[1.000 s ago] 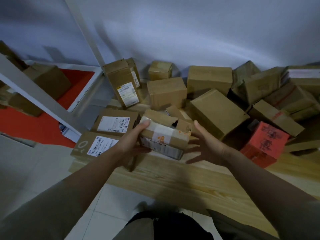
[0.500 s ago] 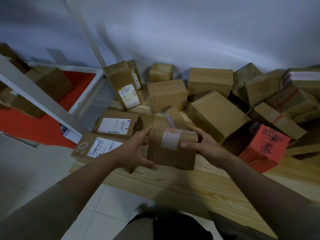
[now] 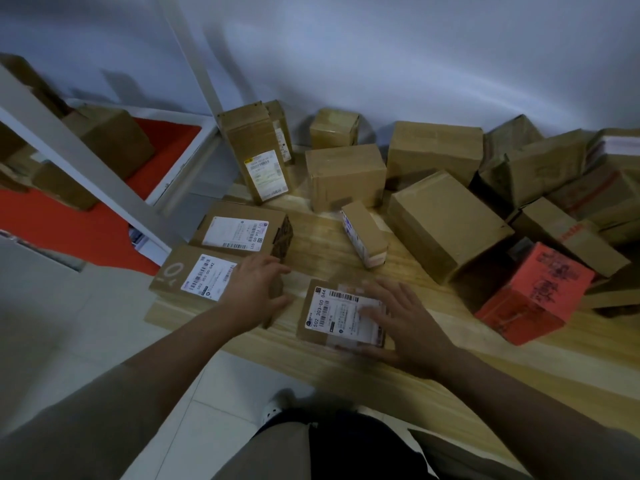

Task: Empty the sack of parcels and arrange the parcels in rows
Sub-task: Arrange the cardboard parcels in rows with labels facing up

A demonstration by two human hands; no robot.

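Observation:
A small brown parcel point(image 3: 325, 313) lies label-up on the wooden platform point(image 3: 346, 368) near its front edge. My right hand point(image 3: 405, 317) rests on the parcel's right half with fingers spread. My left hand point(image 3: 254, 289) hovers with relaxed fingers over the right end of a labelled parcel point(image 3: 187, 275) to the left. Behind that one lies another labelled parcel point(image 3: 239, 230). Several more brown parcels are heaped at the back and right, among them a tall upright one point(image 3: 254, 150) and a red box point(image 3: 536, 292). No sack is in view.
A white metal shelf frame point(image 3: 69, 150) with a red shelf and boxes stands at the left. The grey wall point(image 3: 381, 64) closes the back. Pale floor tiles point(image 3: 69, 341) lie below the platform, where my shoe point(image 3: 273, 407) shows.
The parcel held up between both hands has been turned label-up and laid flat on the platform. My left hand has come off it and moved left.

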